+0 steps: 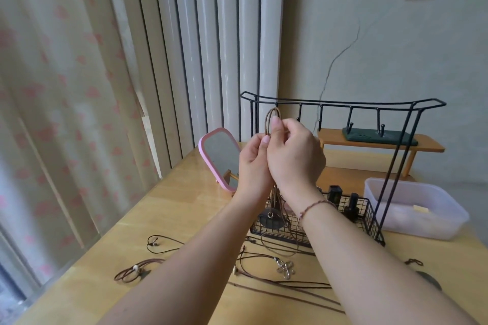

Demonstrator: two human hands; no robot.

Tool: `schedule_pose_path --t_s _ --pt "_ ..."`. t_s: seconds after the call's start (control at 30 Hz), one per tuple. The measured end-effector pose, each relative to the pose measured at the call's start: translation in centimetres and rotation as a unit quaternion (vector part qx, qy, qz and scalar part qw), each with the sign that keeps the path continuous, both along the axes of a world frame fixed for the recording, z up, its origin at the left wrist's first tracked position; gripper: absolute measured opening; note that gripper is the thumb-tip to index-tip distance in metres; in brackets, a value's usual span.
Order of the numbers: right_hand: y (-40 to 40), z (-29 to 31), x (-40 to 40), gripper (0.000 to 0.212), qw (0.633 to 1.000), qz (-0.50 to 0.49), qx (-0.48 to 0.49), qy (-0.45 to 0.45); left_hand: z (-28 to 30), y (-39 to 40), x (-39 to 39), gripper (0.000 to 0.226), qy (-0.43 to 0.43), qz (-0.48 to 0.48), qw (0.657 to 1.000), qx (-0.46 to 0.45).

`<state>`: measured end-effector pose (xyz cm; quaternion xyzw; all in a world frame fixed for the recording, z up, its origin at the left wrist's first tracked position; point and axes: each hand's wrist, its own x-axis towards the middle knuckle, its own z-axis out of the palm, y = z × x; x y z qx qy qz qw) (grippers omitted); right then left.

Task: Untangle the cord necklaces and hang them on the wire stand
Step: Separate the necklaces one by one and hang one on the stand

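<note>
From the head camera, both hands are raised together in front of the black wire stand [343, 105], which stands on the wooden desk [184, 219]. The left hand [253, 163] and the right hand [294, 155] press side by side, and each has its fingers curled in a pinch on the same brown cord necklace [270, 119]. The cord rises above the fingers as a narrow loop reaching up to the leftmost hook on the stand's top rail; whether it is already over that hook I cannot tell. Below the hands the cord hangs down between the wrists, with a small ring pendant [270, 215] dangling in front of the stand's wire basket [364, 221]. The right wrist wears a thin braided bracelet [314, 206].

Other cord necklaces lie loose on the desk near the forearms: a coiled one with a pale bead [134, 270] to the left, a small looped one [155, 241] behind it, and one with a silver flower pendant [285, 268] between the arms.

A pink-framed mirror [219, 158] stands left of the hands, and a translucent plastic tub [414, 208] sits just right of the stand. A small wooden shelf [380, 144] stands behind the stand against the wall.
</note>
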<state>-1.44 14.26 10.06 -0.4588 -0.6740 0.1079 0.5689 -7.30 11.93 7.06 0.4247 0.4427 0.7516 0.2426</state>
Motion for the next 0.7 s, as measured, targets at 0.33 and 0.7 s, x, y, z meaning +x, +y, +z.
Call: schedule_pose_path --t_s 0.33,0.7 --pt "1.2 -2.4 0.9 0.037 0.996 -0.014 -0.043 -0.072 -1.7 -0.6 0.2 0.027 0.092 -0.043 0.991 -0.082" --pt "2.2 -8.0 4.2 0.067 0.954 0.228 -0.112 -0.161 -4.1 -0.5 -1.8 0.031 0.189 -0.088 0.967 -0.145"
